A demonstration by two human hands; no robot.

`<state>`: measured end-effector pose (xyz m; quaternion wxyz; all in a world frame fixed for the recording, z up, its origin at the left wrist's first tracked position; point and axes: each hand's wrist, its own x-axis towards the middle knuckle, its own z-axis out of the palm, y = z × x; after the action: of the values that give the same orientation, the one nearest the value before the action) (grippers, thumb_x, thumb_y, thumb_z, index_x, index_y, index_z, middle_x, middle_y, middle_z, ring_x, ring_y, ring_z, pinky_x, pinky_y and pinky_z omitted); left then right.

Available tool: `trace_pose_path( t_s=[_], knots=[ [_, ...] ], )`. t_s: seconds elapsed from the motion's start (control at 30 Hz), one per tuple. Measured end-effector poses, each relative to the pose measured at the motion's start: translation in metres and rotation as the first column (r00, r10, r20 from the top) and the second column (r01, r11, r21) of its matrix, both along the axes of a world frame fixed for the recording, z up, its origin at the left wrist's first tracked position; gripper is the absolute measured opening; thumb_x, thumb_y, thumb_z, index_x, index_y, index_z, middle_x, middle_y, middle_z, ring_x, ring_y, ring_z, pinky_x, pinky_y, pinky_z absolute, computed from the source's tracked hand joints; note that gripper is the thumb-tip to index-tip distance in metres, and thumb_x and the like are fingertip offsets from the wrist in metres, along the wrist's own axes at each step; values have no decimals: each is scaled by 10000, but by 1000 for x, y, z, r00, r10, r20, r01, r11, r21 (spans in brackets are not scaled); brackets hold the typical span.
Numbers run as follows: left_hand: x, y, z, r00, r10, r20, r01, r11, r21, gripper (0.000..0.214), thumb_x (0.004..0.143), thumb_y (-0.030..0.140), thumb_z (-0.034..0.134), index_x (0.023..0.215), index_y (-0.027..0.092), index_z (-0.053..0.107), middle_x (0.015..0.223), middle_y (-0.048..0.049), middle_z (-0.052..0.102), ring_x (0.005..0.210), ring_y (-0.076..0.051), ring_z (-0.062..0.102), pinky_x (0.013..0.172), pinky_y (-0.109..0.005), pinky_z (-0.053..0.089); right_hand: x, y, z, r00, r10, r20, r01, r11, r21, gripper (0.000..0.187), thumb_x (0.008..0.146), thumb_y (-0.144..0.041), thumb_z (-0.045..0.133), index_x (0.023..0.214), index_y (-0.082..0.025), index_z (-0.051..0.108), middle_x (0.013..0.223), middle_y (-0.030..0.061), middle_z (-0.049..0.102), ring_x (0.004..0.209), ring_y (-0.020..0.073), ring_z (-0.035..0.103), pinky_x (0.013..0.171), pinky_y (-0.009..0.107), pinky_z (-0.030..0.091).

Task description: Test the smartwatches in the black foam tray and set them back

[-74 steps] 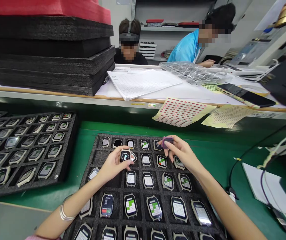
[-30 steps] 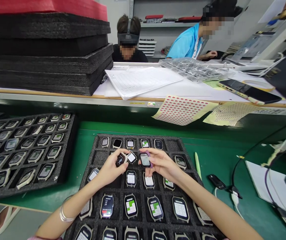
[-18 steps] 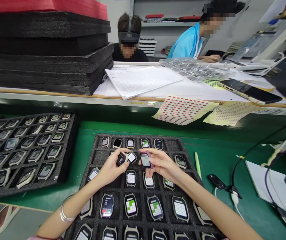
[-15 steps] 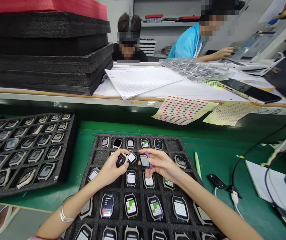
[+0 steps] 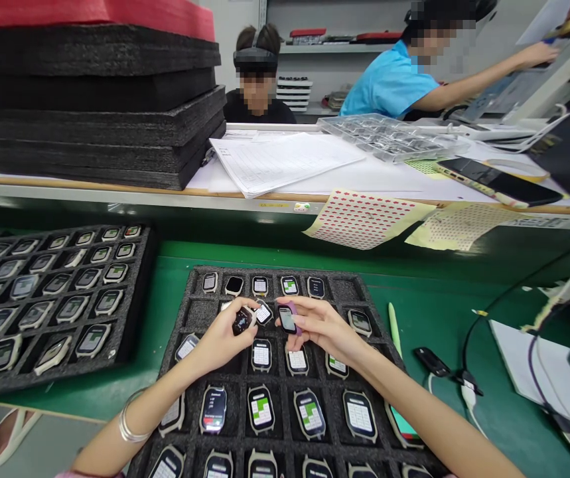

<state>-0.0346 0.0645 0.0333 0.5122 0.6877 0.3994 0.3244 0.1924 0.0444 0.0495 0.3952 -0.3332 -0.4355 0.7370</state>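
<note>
My left hand [image 5: 225,335] is closed on a smartwatch [image 5: 243,321] with a dark screen, held above the tray. Pinched in my right hand [image 5: 322,326] is a purple smartwatch [image 5: 288,319] whose lit screen faces me. Below both hands lies a black foam tray [image 5: 196,312] with rows of square pockets. Many pockets hold strapless watch cases with lit screens, such as a watch case [image 5: 262,406] showing green and white blocks. Another watch [image 5: 263,312] sits tilted between my hands. My forearms cover parts of the tray.
A second foam tray of watches [image 5: 124,332] stands at left. Black foam sheets [image 5: 90,99] are stacked on the shelf beside papers [image 5: 289,159] and a phone [image 5: 501,180]. Sticker sheets [image 5: 367,219] hang over its edge. Cables and a green pen [image 5: 394,328] lie at right. Two people work opposite.
My hands stay almost still, with the purple watch turned slightly. A watch screen at the tray's right has turned from pale to green and red. The person in blue now stretches an arm rightward.
</note>
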Motion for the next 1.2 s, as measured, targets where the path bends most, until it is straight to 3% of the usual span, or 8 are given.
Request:
trace_pose_path(
  t_s=[0.73, 1.0, 1.2],
  knots=[
    [0, 3, 0, 998, 38, 47, -37, 999, -26, 315, 773, 171, 535, 1087, 190, 536, 1034, -48, 577, 654, -124, 532, 590, -244, 442, 0, 0, 0, 1000, 8, 26, -7, 1000, -8, 412, 815, -268, 689, 1199, -162, 583, 935, 100, 676, 619, 184, 706, 575, 269, 580],
    [2, 4, -5, 985, 32, 170, 3, 980, -200, 494, 750, 221, 622, 1217, 193, 463, 989, -48, 577, 658, -128, 564, 553, -242, 479, -1, 2, -4, 999, 38, -13, -38, 999, -32, 446, 878, -289, 608, 1289, -166, 485, 1040, 141, 662, 734, 219, 715, 617, 291, 572],
    [6, 4, 2, 942, 41, 332, 77, 939, -334, 501, 741, 160, 567, 1226, 164, 437, 967, -61, 587, 807, -174, 599, 686, -303, 538, -5, 2, -6, 1000, 7, -17, -8, 999, -46, 329, 859, -251, 596, 1168, -178, 512, 1038, 121, 640, 701, 208, 708, 541, 270, 557]
  ],
)
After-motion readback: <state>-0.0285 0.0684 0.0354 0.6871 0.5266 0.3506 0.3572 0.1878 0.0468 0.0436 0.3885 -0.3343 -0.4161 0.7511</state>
